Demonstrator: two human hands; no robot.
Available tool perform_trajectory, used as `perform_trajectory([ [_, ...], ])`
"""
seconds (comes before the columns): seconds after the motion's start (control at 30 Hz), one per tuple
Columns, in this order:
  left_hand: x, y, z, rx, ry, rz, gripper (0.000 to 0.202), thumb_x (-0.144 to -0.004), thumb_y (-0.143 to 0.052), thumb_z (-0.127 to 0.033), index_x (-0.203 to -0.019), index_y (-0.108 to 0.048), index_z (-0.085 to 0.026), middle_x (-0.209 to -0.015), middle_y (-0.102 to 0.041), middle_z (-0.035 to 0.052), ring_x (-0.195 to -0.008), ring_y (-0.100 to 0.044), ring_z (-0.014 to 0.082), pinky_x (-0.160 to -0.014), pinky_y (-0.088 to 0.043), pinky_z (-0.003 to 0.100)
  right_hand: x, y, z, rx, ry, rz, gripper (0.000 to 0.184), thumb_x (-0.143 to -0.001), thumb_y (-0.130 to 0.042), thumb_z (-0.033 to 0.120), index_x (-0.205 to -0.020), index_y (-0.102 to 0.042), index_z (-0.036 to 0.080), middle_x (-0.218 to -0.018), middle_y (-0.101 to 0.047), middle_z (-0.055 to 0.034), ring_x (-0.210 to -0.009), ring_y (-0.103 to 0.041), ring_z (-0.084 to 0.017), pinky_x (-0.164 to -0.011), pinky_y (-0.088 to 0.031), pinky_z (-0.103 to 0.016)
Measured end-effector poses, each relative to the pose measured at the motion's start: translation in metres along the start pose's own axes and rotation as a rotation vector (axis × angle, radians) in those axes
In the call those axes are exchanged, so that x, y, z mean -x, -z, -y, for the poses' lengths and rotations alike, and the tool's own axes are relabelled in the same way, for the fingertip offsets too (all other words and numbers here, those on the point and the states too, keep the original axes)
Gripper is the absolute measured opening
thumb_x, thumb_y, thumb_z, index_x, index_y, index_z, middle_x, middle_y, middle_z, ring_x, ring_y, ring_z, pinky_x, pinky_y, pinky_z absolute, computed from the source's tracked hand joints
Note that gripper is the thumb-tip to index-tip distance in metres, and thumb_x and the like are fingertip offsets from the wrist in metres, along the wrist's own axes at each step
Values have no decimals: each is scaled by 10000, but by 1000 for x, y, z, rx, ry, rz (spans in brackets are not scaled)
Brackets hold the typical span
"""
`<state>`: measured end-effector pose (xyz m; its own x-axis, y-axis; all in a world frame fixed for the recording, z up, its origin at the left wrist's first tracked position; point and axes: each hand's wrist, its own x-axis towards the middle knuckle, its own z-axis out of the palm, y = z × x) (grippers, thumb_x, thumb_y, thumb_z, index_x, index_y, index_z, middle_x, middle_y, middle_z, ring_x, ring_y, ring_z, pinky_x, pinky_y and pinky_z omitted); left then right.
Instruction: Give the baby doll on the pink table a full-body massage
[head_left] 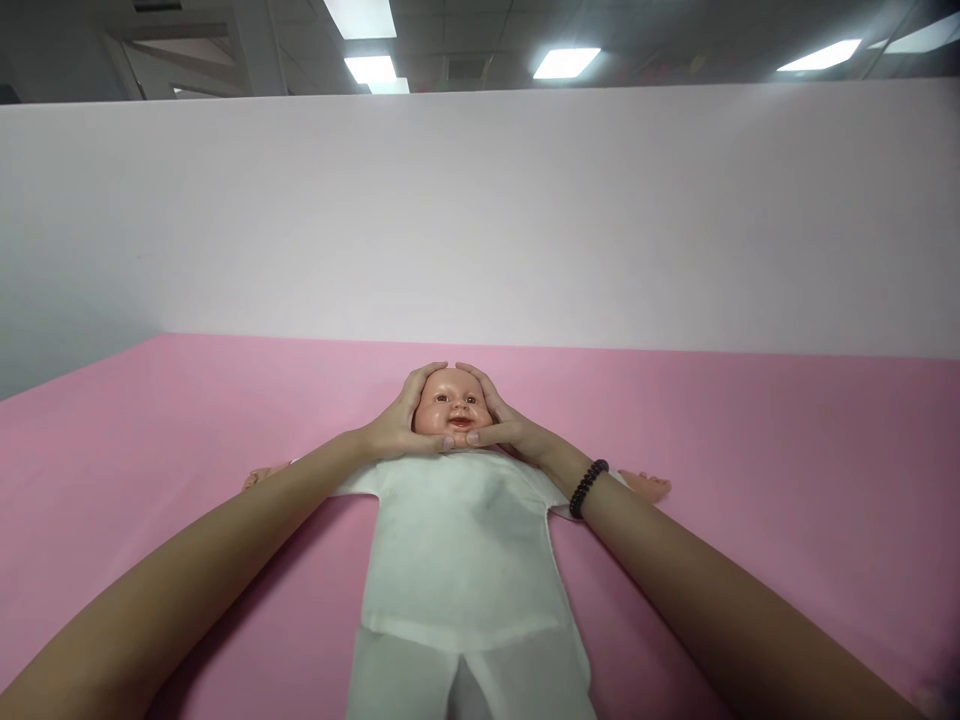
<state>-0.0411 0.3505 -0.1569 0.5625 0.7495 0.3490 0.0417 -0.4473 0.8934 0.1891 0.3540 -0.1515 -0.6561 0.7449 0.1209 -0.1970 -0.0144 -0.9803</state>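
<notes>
A baby doll [459,560] lies on its back, its head [450,398] farthest from the wearer and its legs running out of view at the bottom. It is dressed in a white short-sleeved top [450,520] and white trousers [401,665], and its arms are spread wide, with one small plastic hand [646,486] showing past the wearer's right wrist.

The left hand [396,422] and right hand [513,428] cup the doll's head from either side. Each is curved closed around it, fingers along the crown and thumb under the mouth, with only narrow gaps between opposing fingertips and between the thumbs. How hard they press cannot be told.

As far as can be judged, laying the doll flat, dressing it and placing both hands are done; whether this hold is starting or finishing, and what is left, does not show.

A black beaded bracelet [587,488] circles the right wrist beside the doll's shoulder. Beneath the doll spreads a pink surface [787,480]; beyond its head stands a white partition [525,220], with ceiling lights [566,63] above.
</notes>
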Motion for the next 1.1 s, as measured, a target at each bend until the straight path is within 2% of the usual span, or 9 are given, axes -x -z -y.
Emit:
perform_trajectory([
  [0.17,0,-4,-3,26,-2,-11,1053,-706,-916,-352,-1522,-251,-344,-1565,-344,163,-1385,-501,391,-1085,-508,601,-2,0,0,86,29,-12,1184,-651,-938,245,-1567,-201,382,-1590,-354,-101,-1386,-513,-309,-1164,-447,-524],
  [0.4,-1,-6,-7,-37,-4,-62,1014,-694,-917,-379,-1492,-296,-302,-1549,-355,173,-1397,-485,390,-1107,-488,607,-4,1,-3,116,44,-21,1160,-651,-950,292,-1553,-227,393,-1603,-328,-98,-1408,-487,-317,-1155,-455,-533],
  [0.53,0,-4,-5,4,13,-30,1027,-707,-907,-373,-1508,-267,-323,-1551,-358,165,-1387,-496,396,-1091,-500,603,-4,4,-4,84,42,-2,1141,-655,-939,250,-1546,-241,400,-1593,-348,-90,-1385,-514,-313,-1148,-464,-531],
  [0.77,0,3,4,4,3,10,1025,-736,-881,-385,-1546,-254,-333,-1617,-257,157,-1428,-441,405,-1108,-485,599,-2,5,-3,4,14,31,1050,-711,-879,187,-1536,-283,446,-1604,-339,-62,-1385,-519,-313,-1123,-488,-525],
  [0.87,0,3,4,-12,-12,9,1027,-736,-882,-377,-1544,-251,-324,-1620,-254,163,-1439,-430,403,-1120,-476,600,-2,5,-3,4,11,32,1096,-691,-897,190,-1549,-256,424,-1593,-350,-82,-1376,-526,-318,-1133,-475,-538],
  [1.0,0,-1,2,-13,-29,3,1060,-725,-898,-363,-1542,-223,-330,-1576,-329,172,-1409,-473,392,-1096,-504,587,-3,4,-3,62,39,23,1186,-649,-940,233,-1568,-206,389,-1577,-371,-100,-1387,-514,-313,-1171,-433,-545],
  [1.1,0,-3,-1,-39,-24,-35,1073,-697,-919,-363,-1530,-243,-324,-1576,-324,175,-1423,-456,394,-1108,-493,596,-3,2,-2,96,48,15,1212,-634,-959,267,-1565,-191,382,-1585,-357,-111,-1393,-507,-316,-1157,-452,-536],
])
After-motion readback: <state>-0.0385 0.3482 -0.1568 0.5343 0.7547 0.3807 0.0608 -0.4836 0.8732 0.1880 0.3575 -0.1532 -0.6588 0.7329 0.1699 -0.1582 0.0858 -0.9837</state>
